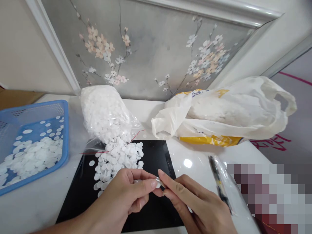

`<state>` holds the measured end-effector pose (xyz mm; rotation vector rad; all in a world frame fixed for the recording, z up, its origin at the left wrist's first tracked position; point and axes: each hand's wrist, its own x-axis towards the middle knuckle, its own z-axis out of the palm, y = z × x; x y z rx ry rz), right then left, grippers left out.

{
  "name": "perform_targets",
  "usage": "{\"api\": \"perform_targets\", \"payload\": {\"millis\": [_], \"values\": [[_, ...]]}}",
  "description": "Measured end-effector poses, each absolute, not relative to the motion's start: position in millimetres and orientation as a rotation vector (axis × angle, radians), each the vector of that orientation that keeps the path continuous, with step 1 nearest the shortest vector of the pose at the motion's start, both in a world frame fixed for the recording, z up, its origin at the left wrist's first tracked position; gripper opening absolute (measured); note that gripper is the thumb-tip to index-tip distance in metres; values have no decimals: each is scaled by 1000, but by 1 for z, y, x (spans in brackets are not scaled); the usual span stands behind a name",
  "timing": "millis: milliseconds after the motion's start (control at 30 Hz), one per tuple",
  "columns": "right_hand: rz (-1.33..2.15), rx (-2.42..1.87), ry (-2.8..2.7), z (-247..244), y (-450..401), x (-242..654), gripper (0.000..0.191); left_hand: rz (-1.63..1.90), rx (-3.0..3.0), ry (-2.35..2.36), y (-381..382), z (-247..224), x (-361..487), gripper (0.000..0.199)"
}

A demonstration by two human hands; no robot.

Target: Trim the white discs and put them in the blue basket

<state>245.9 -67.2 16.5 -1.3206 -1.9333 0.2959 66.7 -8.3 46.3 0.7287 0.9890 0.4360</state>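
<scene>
My left hand [137, 190] is closed, pinching a small white round disc [158, 185] between thumb and forefinger. My right hand [192, 201] meets it fingertip to fingertip, its fingers closed around a slim grey metal-looking tool [162, 183] that touches or nearly touches the disc. Most of that tool is hidden by the fingers, so its kind is unclear. Below both hands lies a black mat [153, 213]. A heap of loose white discs [117, 157] spreads over its far left part, spilling from a clear plastic bag [104, 110] full of them.
A blue plastic basket [65, 139] on the left holds many more discs. At the back right lies a white and yellow plastic carrier bag [219, 113]. A black pen-like item [219, 182] in clear wrapping lies right of the mat. Behind the white table stands a flower-patterned wall panel [151, 48].
</scene>
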Motion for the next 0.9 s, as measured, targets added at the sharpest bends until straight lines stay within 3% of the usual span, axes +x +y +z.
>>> {"api": "perform_targets", "payload": {"millis": [900], "values": [[218, -1307, -1936, 14, -68, 246, 33, 407, 911, 1012, -1, 52, 62, 14]]}}
